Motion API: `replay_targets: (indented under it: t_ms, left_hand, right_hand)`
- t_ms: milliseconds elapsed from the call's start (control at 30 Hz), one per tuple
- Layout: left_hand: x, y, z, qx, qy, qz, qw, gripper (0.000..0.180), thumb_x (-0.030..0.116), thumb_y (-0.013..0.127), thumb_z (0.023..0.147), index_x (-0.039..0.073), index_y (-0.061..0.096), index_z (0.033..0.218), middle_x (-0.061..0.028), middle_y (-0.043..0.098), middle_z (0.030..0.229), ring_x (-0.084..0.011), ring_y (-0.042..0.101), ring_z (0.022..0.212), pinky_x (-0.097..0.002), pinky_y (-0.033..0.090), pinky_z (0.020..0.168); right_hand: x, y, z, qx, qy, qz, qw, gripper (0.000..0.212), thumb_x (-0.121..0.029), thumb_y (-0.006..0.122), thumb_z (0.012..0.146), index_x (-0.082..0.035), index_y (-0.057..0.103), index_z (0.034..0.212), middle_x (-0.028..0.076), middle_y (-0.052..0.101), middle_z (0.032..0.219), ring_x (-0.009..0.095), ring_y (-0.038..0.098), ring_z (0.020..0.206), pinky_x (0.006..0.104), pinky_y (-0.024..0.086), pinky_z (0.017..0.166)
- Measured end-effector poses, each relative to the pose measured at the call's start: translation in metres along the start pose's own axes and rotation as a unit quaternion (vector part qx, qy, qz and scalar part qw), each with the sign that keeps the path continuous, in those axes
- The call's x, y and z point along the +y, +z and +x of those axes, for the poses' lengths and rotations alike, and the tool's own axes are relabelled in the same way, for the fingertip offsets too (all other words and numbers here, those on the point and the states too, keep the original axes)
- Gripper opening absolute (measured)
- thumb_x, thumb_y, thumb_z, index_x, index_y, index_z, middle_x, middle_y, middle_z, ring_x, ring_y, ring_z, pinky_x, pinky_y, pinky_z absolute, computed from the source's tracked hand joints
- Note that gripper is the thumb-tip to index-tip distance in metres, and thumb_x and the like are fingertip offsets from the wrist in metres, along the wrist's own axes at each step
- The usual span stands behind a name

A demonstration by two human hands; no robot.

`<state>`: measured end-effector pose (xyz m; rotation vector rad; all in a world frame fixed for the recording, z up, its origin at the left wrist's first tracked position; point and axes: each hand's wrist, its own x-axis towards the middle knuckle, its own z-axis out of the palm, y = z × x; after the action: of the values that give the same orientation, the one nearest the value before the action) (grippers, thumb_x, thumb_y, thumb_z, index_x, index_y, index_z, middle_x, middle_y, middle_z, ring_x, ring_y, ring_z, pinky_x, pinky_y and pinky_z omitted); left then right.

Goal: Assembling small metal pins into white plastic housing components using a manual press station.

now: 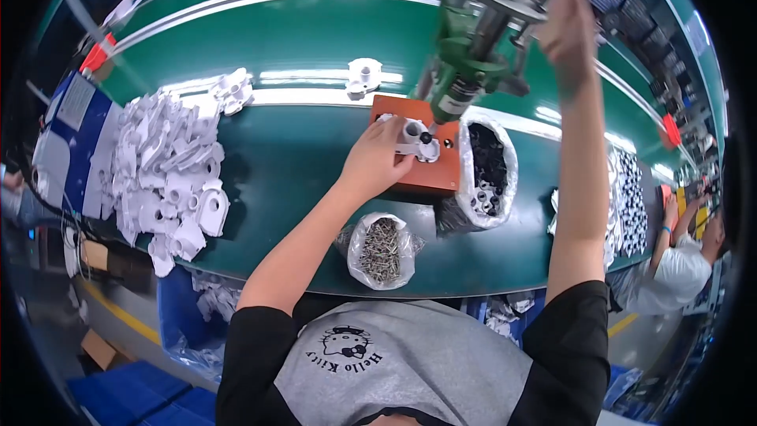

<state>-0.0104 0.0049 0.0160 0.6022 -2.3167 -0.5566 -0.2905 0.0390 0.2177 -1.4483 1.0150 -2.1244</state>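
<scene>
My left hand point(374, 159) grips a white plastic part point(428, 153) by its left side, fingers closed on it. The part sits on an orange fixture block point(432, 179), with a small black round piece point(426, 138) on it. Directly above, the tip of a green bench press point(465, 79) comes down close to that black piece; I cannot tell whether they touch. My right hand point(566, 31) is raised beside the upper right of the press, near its lever. Motion smears its fingers, so its grip is unclear.
A heap of white plastic parts point(169, 166) covers the table's left. One white part point(364, 75) stands behind the block. A bag of screws point(382, 251) sits in front; a bag of black pieces point(486, 158) is right of the block. Another person point(684, 256) works at far right.
</scene>
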Motion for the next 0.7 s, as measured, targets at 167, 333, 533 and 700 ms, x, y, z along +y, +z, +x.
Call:
replay_targets:
  t_ms: [167, 333, 533, 700]
  left_hand:
    - [-0.006, 0.003, 0.013, -0.049, 0.057, 0.055, 0.996, 0.057, 0.025, 0.069, 0.076, -0.001, 0.049, 0.122, -0.0204, 0.054, 0.125, -0.0355, 0.05, 0.119, -0.046, 0.038, 0.101]
    - [-0.009, -0.023, 0.044, -0.19, 0.048, 0.051, 0.979, 0.052, 0.026, 0.066, 0.078, 0.004, 0.047, 0.121, -0.015, 0.055, 0.122, -0.0334, 0.047, 0.119, -0.0458, 0.028, 0.105]
    - [-0.007, -0.033, 0.076, -0.173, 0.022, 0.126, 0.977, 0.056, 0.027, 0.07, 0.073, 0.015, 0.051, 0.125, -0.0162, 0.058, 0.097, -0.0344, 0.064, 0.08, -0.0438, 0.052, 0.071]
    - [-0.134, -0.037, 0.128, -0.024, -0.083, 0.114, 0.99, 0.055, 0.014, 0.072, 0.073, 0.004, 0.051, 0.123, -0.0208, 0.06, 0.1, -0.0356, 0.062, 0.092, -0.0424, 0.05, 0.08]
  right_hand:
    - [-0.006, -0.036, -0.076, -0.043, 0.268, 0.113, 0.956, 0.042, -0.03, 0.05, 0.095, -0.003, 0.049, 0.128, 0.015, 0.059, 0.123, 0.024, 0.058, 0.109, 0.032, 0.045, 0.091]
    - [-0.068, -0.091, -0.169, 0.006, 0.229, -0.264, 0.937, 0.035, -0.021, 0.052, 0.092, 0.0, 0.058, 0.119, 0.011, 0.063, 0.116, 0.018, 0.059, 0.105, 0.029, 0.044, 0.087]
    - [-0.094, -0.148, -0.276, 0.103, 0.181, -0.659, 0.723, 0.029, -0.016, 0.064, 0.082, -0.003, 0.061, 0.108, 0.011, 0.062, 0.108, 0.028, 0.056, 0.104, 0.036, 0.043, 0.089]
    - [-0.082, -0.142, -0.339, 0.155, 0.15, -0.71, 0.67, 0.036, -0.013, 0.067, 0.076, -0.005, 0.058, 0.11, 0.016, 0.05, 0.124, 0.035, 0.046, 0.115, 0.0437, 0.034, 0.099]
